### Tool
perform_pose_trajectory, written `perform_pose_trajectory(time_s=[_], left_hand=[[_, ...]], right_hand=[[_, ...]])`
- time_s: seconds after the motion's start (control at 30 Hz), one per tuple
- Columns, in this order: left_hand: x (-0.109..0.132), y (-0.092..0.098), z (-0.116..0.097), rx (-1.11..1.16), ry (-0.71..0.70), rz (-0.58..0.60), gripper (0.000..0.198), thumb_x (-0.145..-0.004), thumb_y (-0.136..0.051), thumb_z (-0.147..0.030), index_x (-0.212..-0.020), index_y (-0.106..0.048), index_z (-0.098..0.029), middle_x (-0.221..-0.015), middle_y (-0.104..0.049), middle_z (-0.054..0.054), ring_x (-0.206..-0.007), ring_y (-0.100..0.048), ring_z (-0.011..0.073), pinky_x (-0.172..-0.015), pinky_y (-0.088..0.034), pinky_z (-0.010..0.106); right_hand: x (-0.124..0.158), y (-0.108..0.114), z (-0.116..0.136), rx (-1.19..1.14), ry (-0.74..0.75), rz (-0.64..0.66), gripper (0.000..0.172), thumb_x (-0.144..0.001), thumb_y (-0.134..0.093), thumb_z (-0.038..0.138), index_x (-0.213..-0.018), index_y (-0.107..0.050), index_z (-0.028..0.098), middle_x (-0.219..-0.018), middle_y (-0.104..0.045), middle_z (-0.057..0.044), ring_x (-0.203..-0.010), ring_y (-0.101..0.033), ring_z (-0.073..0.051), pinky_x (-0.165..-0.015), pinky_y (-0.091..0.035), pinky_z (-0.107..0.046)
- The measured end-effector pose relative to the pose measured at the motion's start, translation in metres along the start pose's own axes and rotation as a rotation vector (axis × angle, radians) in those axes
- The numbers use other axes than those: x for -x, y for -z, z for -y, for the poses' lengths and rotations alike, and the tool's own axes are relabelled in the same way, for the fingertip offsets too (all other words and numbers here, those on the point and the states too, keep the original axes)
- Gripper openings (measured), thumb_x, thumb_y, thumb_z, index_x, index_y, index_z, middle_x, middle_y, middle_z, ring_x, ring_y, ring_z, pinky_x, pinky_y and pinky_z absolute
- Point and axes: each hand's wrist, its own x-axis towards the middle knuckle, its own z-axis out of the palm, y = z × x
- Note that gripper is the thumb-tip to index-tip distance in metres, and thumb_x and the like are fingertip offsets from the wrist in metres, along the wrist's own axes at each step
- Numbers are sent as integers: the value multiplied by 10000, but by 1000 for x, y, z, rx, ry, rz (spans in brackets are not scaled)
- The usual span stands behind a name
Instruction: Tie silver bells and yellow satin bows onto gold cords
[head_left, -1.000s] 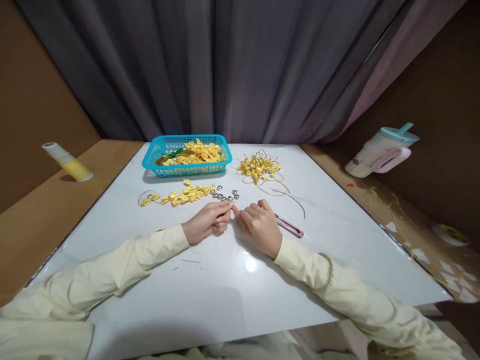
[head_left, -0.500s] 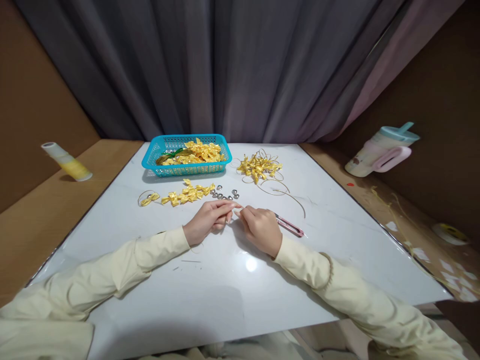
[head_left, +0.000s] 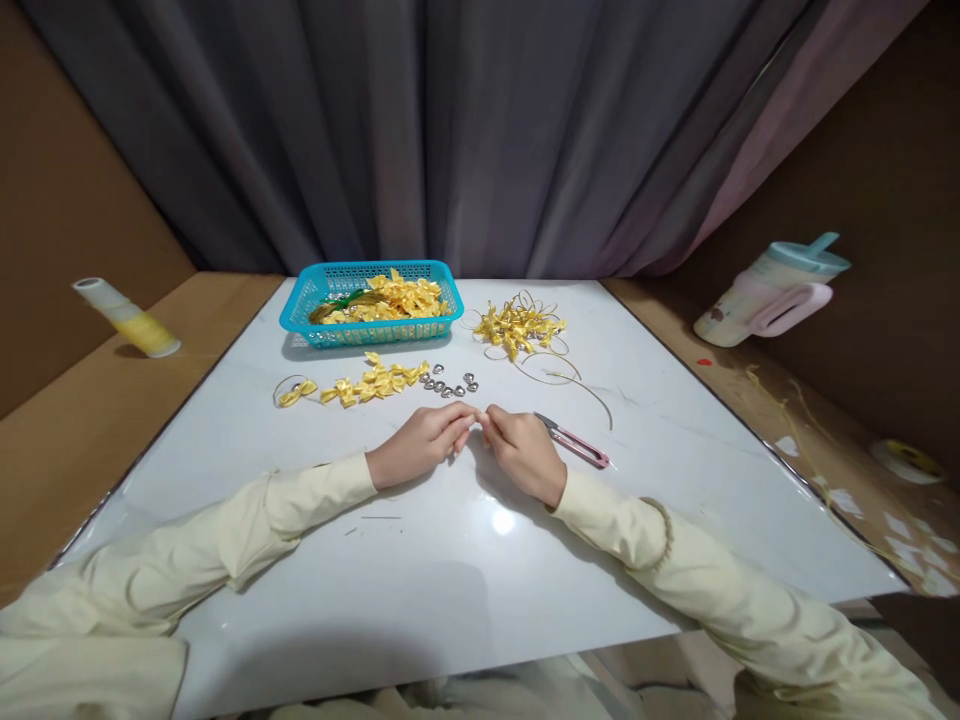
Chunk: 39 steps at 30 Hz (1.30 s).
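Observation:
My left hand (head_left: pixel 420 444) and my right hand (head_left: pixel 523 452) rest on the white table (head_left: pixel 465 560), fingertips meeting in a pinch near its middle. What they pinch is too small to make out. Just beyond the fingertips lie several small silver beads (head_left: pixel 448 384). A row of yellow ribbon bows (head_left: pixel 365 384) runs to the left of the beads. Pink thread snips (head_left: pixel 574 441) lie right beside my right hand.
A blue basket (head_left: pixel 303 316) of yellow bows stands at the back. A pile of bows with gold cord loops (head_left: pixel 517 326) lies to its right. A yellow thread spool (head_left: pixel 127 319) sits on the left ledge, a pink jug (head_left: pixel 765 295) on the right ledge.
Both hands have shifted slightly away from me and their fingertips have closed together. The view has tilted a little.

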Motion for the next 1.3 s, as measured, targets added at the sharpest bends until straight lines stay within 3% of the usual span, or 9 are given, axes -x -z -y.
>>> perform_pose_trajectory(time_s=[0.13, 0.4, 0.57, 0.87, 0.97, 1.07, 1.2, 1.3], left_hand=[[-1, 1, -2, -27, 25, 29, 229, -903, -370, -261, -999, -556, -168, -581, -504, -40, -547, -489, 111, -582, -375, 211], [-4, -2, -2, -105, 42, 14, 131, -835, -454, -219, -775, -554, -159, -529, -438, -57, -489, -388, 92, -494, -294, 200], [-6, -3, -3, -110, 34, 7, 106, -795, -515, -239, -755, -564, -153, -515, -401, -65, -488, -356, 88, -472, -258, 195], [-5, -3, 0, 87, 105, 86, 208, -826, -491, -279, -664, -542, -159, -491, -461, -49, -465, -423, 91, -490, -324, 199], [-6, -2, 0, 161, 123, 49, 226, -825, -508, -305, -662, -545, -153, -499, -448, -50, -464, -413, 85, -488, -325, 201], [-7, -1, -1, 215, 136, -9, 216, -816, -530, -325, -721, -588, -139, -511, -445, -49, -468, -401, 82, -476, -310, 201], [-8, 0, -2, 271, 147, -52, 219, -808, -550, -336, -776, -614, -129, -496, -449, -50, -451, -381, 76, -454, -288, 199], [-7, 0, -3, 289, 156, -60, 224, -803, -562, -343, -775, -621, -129, -493, -461, -47, -445, -379, 74, -442, -282, 197]], right_hand=[[-2, 0, -1, -85, -32, 18, 349, -939, -332, 256, -666, -530, 166, -530, -555, -7, -503, -520, -116, -532, -271, -222], [-2, 1, -2, -203, -42, 65, 347, -919, -362, 281, -631, -514, 162, -497, -456, 12, -460, -391, -101, -517, -251, -219], [-3, 3, -5, -307, -23, 96, 368, -914, -349, 285, -587, -467, 162, -483, -408, 19, -464, -351, -94, -504, -247, -218], [-11, 11, -16, -520, 55, 239, 394, -888, -351, 342, -544, -401, 156, -496, -403, 30, -495, -363, -76, -517, -296, -207], [-13, 12, -18, -688, -14, 259, 424, -898, -337, 417, -589, -442, 148, -527, -436, 26, -471, -370, -65, -489, -312, -202], [-14, 17, -19, -885, -82, 364, 382, -872, -392, 440, -702, -534, 129, -578, -494, 16, -412, -371, -54, -398, -278, -195], [-15, 24, -21, -980, -30, 511, 351, -794, -538, 454, -851, -608, 115, -712, -583, -20, -442, -439, -58, -347, -265, -179], [-14, 23, -22, -965, 2, 477, 389, -772, -573, 467, -889, -621, 99, -676, -599, -19, -423, -424, -49, -358, -284, -172]])
